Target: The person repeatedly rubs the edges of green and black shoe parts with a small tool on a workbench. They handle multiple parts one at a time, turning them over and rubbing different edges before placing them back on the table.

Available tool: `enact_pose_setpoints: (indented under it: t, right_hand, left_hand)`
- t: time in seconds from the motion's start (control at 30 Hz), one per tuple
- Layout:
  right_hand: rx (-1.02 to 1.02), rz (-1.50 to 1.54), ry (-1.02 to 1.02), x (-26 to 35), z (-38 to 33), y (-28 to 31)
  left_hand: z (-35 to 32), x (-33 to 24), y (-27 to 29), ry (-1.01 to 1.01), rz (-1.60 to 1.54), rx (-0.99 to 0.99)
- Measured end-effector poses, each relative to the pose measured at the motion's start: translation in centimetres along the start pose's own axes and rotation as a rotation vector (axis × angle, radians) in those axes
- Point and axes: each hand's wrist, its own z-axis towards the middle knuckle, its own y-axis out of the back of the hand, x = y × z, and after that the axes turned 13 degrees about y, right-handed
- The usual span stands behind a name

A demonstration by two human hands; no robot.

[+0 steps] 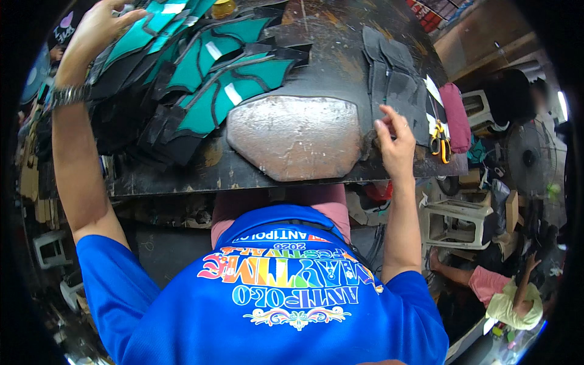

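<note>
My left hand [97, 30] reaches far up to the left and rests on a fanned row of teal and black cut pieces [210, 73] laid overlapping on the dark worktable [255, 170]. A metal watch band sits on that wrist. My right hand [394, 143] pinches the edge of a stack of dark grey cut pieces [392, 76] at the table's right side. Between both hands lies a worn, pale rounded slab [296, 137] set on the table, with nothing on it.
Yellow-handled scissors [439, 141] and a dark red folded cloth [455, 115] lie at the table's right edge. White plastic stools [453, 222] stand on the floor to the right, near another person [499, 292] seated low. A fan [529, 158] stands further right.
</note>
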Motion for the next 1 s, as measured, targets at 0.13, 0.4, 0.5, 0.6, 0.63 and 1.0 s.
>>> enact_pose_setpoints:
  t: [0.13,0.4,0.5,0.6,0.63,1.0]
  right_hand:
    - [-0.087,0.016,-0.072,-4.3,4.2,2.0]
    - [-0.064,-0.526,-0.363,-15.1,12.1,1.8]
    - [-0.147,-0.331,-0.410,-16.0,11.8,1.9]
    - [-0.347,0.126,-0.520,-15.7,11.3,2.6]
    - [-0.362,0.320,-0.615,-15.6,11.2,3.0]
    - [-0.551,0.966,-0.163,-12.0,13.5,4.3]
  left_hand:
    - [-4.5,-6.9,-0.3,-0.068,-0.587,-0.188]
    - [-11.7,-25.7,-14.8,-0.558,-0.798,0.516]
    - [-10.5,-31.2,-20.6,-0.541,-0.796,0.511]
    - [-9.1,-34.8,-24.5,-0.510,-0.790,0.450]
    - [-8.9,-35.4,-25.3,-0.482,-0.747,0.508]
    - [-8.7,-35.8,-27.1,-0.447,-0.719,0.430]
